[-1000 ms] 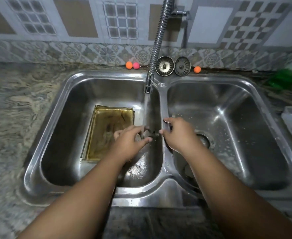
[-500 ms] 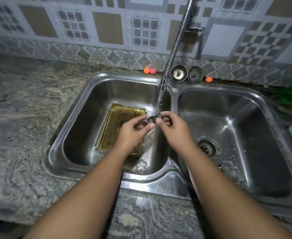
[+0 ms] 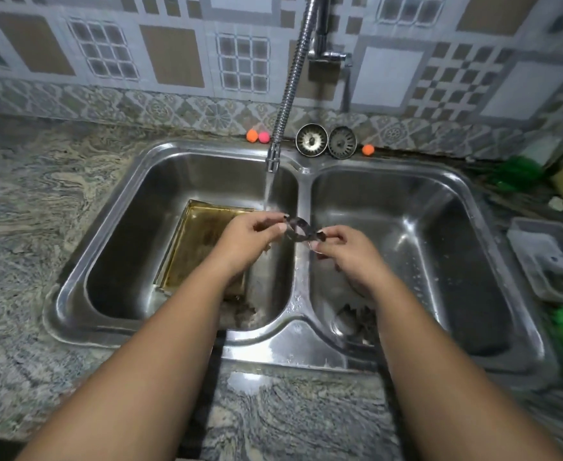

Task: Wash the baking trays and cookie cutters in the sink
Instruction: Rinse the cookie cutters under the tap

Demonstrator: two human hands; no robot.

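1. A thin metal cookie cutter [image 3: 301,229] hangs between two grips above the divider of a double sink [image 3: 293,351].
2. The left hand [image 3: 250,241] pinches the cutter's 9 o'clock end between thumb and fingertips. The right hand [image 3: 350,251] pinches its 3 o'clock end the same way. Both grips are closed on the band.
3. At 11 o'clock of the cutter, a water stream [image 3: 268,194] falls from the faucet [image 3: 273,158], just beside the left fingers. Whether it wets the cutter cannot be told.
4. At 9 o'clock, a brown-stained baking tray [image 3: 203,241] lies in the left basin [image 3: 123,244], partly under the left wrist.
5. At 5 o'clock, more cutters [image 3: 356,322] lie on the floor of the right basin [image 3: 439,244], against the right forearm. Bare steel spreads from 1 to 3 o'clock.
6. At 12 o'clock, two strainers [image 3: 311,140] stand behind the back rim.
7. A marbled stone desk [image 3: 24,227] surrounds the sink. At 3 o'clock, a grey tray [image 3: 546,261] sits near the right rim.
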